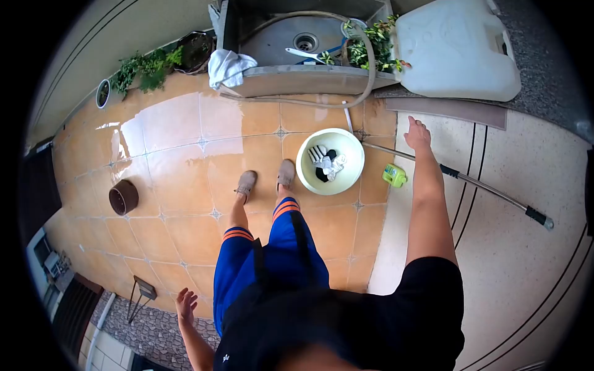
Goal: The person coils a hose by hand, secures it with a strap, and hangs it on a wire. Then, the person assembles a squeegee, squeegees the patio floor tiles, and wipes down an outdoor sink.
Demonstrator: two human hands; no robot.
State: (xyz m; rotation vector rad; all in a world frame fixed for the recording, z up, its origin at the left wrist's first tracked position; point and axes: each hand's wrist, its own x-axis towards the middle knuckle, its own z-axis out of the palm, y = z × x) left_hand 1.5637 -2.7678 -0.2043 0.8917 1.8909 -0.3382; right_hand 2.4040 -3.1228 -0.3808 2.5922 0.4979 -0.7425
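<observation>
My right hand (417, 134) is stretched forward over the pale wall ledge, near a large white plastic jerrycan (458, 52). Its fingers are partly apart and nothing shows in them. My left hand (186, 305) hangs low at my left side, fingers loosely spread and holding nothing. On the tiles by my feet stands a pale basin (354, 167) with black, white and striped cloth items, perhaps socks (331, 166), in it. Right of the basin is a green plastic bottle (394, 175), apart from both hands.
A metal sink (322, 80) ahead holds a hose (371, 62), a white-handled brush (306, 54) and a potted plant (377, 46). A white cloth (228, 68) drapes its corner. A long pole (495, 195) lies at right. A brown pot (124, 198) stands left on partly wet tiles.
</observation>
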